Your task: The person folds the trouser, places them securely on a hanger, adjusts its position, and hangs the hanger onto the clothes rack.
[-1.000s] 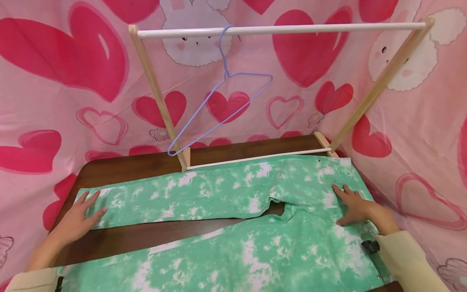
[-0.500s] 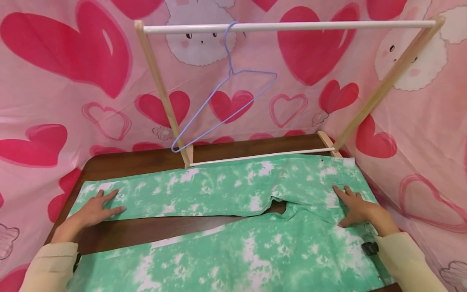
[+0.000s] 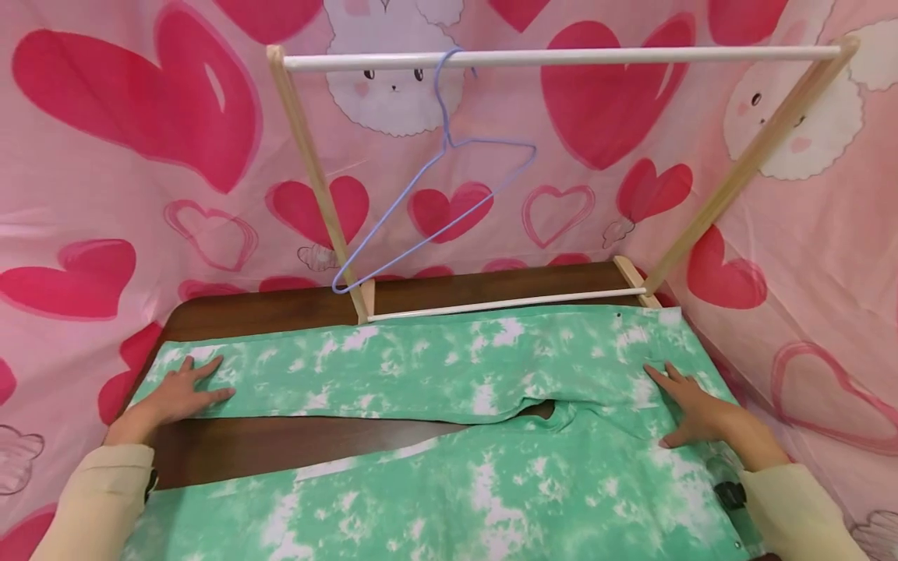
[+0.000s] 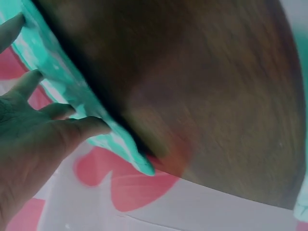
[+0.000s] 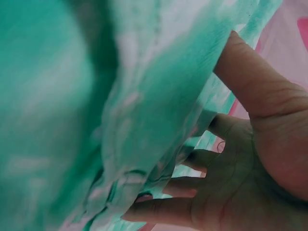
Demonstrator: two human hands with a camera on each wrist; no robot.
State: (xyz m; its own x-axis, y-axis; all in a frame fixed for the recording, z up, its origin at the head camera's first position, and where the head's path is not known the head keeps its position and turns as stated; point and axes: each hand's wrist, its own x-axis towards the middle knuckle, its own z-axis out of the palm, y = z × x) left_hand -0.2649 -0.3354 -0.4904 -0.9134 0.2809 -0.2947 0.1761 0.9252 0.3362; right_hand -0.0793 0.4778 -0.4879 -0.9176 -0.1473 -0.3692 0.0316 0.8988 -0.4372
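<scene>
A pair of green and white tie-dye trousers [image 3: 421, 366] lies spread on the dark wooden table [image 3: 231, 308], waist end to the right, legs to the left. My left hand [image 3: 175, 393] rests with spread fingers on the hem end of the far leg. In the left wrist view its fingertips touch the cloth [image 4: 57, 70] near the leg's edge. Toward the waist, my right hand [image 3: 698, 409] lies on the trousers with fingers and thumb spread. In the right wrist view, folds of green cloth [image 5: 159, 96] partly cover its fingertips. Neither hand visibly grips the cloth.
Behind the trousers stands a wooden rack with a white top rod [image 3: 596, 56] and a low white bar [image 3: 505, 302]. A blue wire hanger [image 3: 447, 125] hangs on the top rod. Pink heart-print fabric [image 3: 210, 156] surrounds the table. A brown strip of table shows between the legs.
My left hand has moved right and farther up onto the far leg's end. The gap at the crotch has narrowed as the far leg's cloth flattened. My right hand has shifted slightly.
</scene>
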